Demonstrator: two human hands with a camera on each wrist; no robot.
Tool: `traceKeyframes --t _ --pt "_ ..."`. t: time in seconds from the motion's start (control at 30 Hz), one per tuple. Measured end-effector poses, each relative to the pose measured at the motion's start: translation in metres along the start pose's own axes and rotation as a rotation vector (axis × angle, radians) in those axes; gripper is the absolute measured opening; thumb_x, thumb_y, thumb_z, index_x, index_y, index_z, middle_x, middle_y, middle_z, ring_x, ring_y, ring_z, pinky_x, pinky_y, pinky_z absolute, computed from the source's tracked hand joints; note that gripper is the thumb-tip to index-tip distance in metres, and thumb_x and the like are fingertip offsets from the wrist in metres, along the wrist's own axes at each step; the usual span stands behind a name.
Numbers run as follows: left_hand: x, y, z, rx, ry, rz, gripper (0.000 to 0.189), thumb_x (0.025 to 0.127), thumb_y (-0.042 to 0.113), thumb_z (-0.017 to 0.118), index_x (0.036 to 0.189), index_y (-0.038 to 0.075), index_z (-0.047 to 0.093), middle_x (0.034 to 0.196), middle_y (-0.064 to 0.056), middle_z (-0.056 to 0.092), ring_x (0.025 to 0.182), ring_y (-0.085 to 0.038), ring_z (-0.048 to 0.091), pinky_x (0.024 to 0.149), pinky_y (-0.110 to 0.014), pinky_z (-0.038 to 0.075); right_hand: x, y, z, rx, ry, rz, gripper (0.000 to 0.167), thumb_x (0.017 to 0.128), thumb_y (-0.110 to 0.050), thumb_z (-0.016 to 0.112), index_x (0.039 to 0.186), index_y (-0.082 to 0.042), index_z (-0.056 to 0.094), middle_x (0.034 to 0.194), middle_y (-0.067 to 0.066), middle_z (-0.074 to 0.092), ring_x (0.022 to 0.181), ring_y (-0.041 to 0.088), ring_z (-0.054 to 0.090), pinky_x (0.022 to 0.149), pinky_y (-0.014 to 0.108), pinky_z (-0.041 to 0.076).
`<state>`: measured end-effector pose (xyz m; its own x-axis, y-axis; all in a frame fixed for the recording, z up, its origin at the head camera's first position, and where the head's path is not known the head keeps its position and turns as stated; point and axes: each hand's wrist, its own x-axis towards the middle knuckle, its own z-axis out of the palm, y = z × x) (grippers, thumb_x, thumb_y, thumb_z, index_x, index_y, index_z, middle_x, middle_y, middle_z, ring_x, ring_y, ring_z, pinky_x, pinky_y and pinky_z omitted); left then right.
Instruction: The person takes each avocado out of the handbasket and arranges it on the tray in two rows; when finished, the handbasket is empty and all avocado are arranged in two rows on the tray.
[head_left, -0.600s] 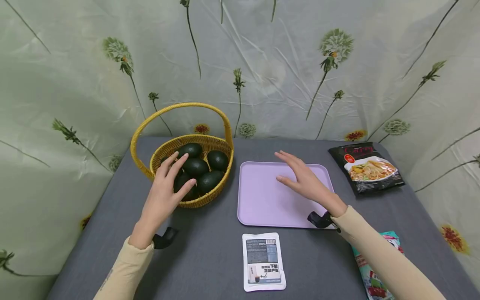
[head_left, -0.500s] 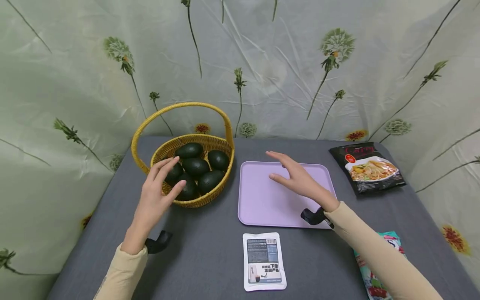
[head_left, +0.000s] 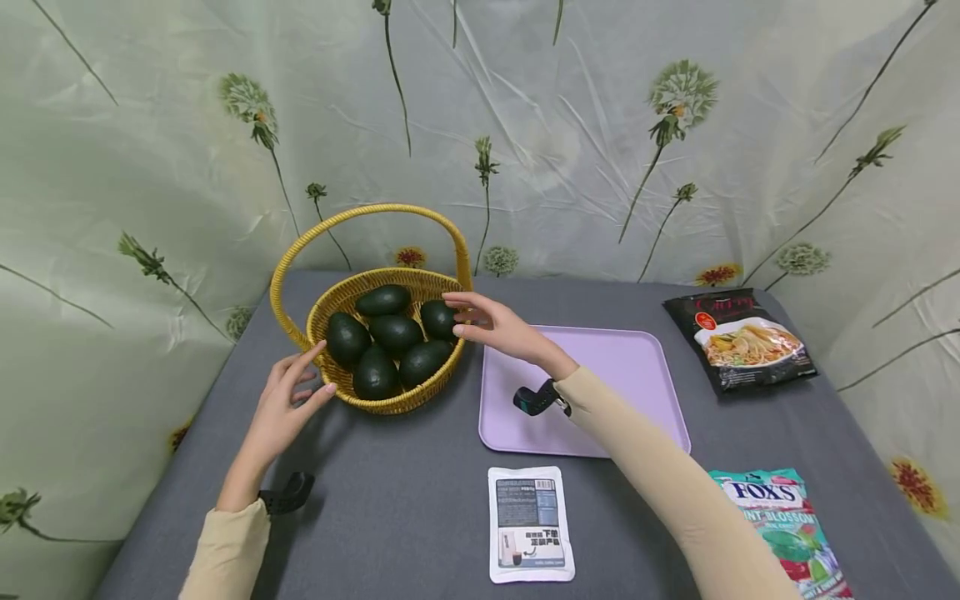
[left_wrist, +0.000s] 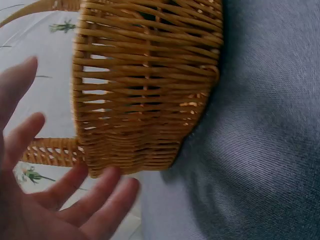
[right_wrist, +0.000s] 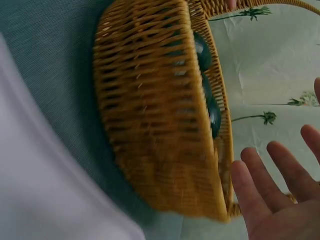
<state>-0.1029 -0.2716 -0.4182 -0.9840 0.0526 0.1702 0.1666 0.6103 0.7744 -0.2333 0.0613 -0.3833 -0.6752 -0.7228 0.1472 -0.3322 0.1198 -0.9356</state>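
Observation:
A yellow wicker basket (head_left: 401, 406) with a tall arched handle (head_left: 375, 209) stands at the back left of the table. Several dark green avocados (head_left: 395, 336) lie in it. My left hand (head_left: 279, 414) is at the basket's left front rim, its fingers spread loosely. In the left wrist view, that hand (left_wrist: 60, 212) holds nothing beside the woven wall (left_wrist: 145, 90). At the right rim, my right hand (head_left: 510, 333) reaches over with extended fingers, close to the rightmost avocado (head_left: 438, 319). The right wrist view has this hand (right_wrist: 280, 210) open near the rim; contact cannot be told.
A lilac tray (head_left: 637, 392) lies under the right forearm. In front of it is a white pouch (head_left: 531, 525). A black noodle packet (head_left: 742, 340) sits at the back right, and a teal Fox's candy bag (head_left: 787, 533) at the front right. Patterned fabric (head_left: 555, 167) hangs behind.
My right hand has moved left from above the tray to the basket's right rim. My left hand has drawn back left and down from over the avocados to the left rim.

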Motion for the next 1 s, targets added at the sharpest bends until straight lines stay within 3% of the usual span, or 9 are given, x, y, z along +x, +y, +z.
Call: traceKeyframes --t 0.1,0.23,0.4,0.57,0.77,1.0 --pt "0.002 -0.005 0.003 -0.033 -0.068 -0.019 0.065 0.097 0.024 0.059 0.153 0.019 0.026 0.149 -0.031 0.012 0.124 -0.051 0.036 0.094 -0.063 0.036 0.018 0.0 0.009 0.04 -0.026 0.011 0.051 0.099 -0.013 0.053 0.147 -0.006 0.037 0.146 0.017 0.039 0.129 0.039 0.041 0.099 0.033 0.04" --pt "0.004 -0.009 0.009 -0.052 -0.12 -0.031 0.069 0.097 0.023 0.058 0.155 0.018 0.02 0.151 -0.032 0.008 0.124 -0.056 0.034 0.095 -0.063 0.035 0.039 -0.001 0.02 0.065 -0.053 0.018 0.05 0.099 -0.013 0.054 0.146 -0.007 0.038 0.145 0.017 0.039 0.127 0.039 0.042 0.098 0.031 0.041" --pt "0.004 -0.013 0.02 -0.092 -0.153 -0.048 0.077 0.097 0.024 0.058 0.156 0.016 0.009 0.154 -0.026 0.008 0.136 -0.049 0.019 0.1 -0.064 0.027 0.059 0.001 0.031 0.038 -0.101 0.058 0.05 0.099 -0.014 0.053 0.146 -0.005 0.038 0.146 0.019 0.037 0.131 0.034 0.039 0.098 0.03 0.04" --pt "0.006 -0.009 0.028 -0.158 -0.157 -0.121 0.086 0.096 0.027 0.059 0.155 0.018 -0.003 0.156 -0.021 -0.003 0.14 -0.044 0.004 0.102 -0.067 0.018 0.073 -0.002 0.039 -0.026 -0.128 0.139 0.05 0.098 -0.015 0.054 0.146 -0.006 0.04 0.148 0.013 0.037 0.134 0.029 0.036 0.102 0.032 0.036" --pt "0.004 -0.004 0.031 -0.262 -0.164 -0.173 0.088 0.097 0.024 0.058 0.154 0.021 -0.009 0.156 -0.02 -0.008 0.139 -0.045 0.007 0.102 -0.066 0.019 0.087 -0.004 0.045 -0.131 -0.158 0.193 0.049 0.097 -0.012 0.055 0.144 -0.008 0.043 0.149 0.009 0.036 0.135 0.029 0.034 0.104 0.034 0.033" --pt "0.004 -0.004 0.032 -0.276 -0.174 -0.187 0.087 0.098 0.024 0.057 0.154 0.023 -0.009 0.156 -0.019 -0.01 0.137 -0.05 0.011 0.101 -0.067 0.019 0.097 -0.001 0.05 -0.24 -0.248 0.266 0.045 0.096 -0.009 0.054 0.141 -0.014 0.05 0.147 0.007 0.04 0.132 0.022 0.039 0.101 0.032 0.036"
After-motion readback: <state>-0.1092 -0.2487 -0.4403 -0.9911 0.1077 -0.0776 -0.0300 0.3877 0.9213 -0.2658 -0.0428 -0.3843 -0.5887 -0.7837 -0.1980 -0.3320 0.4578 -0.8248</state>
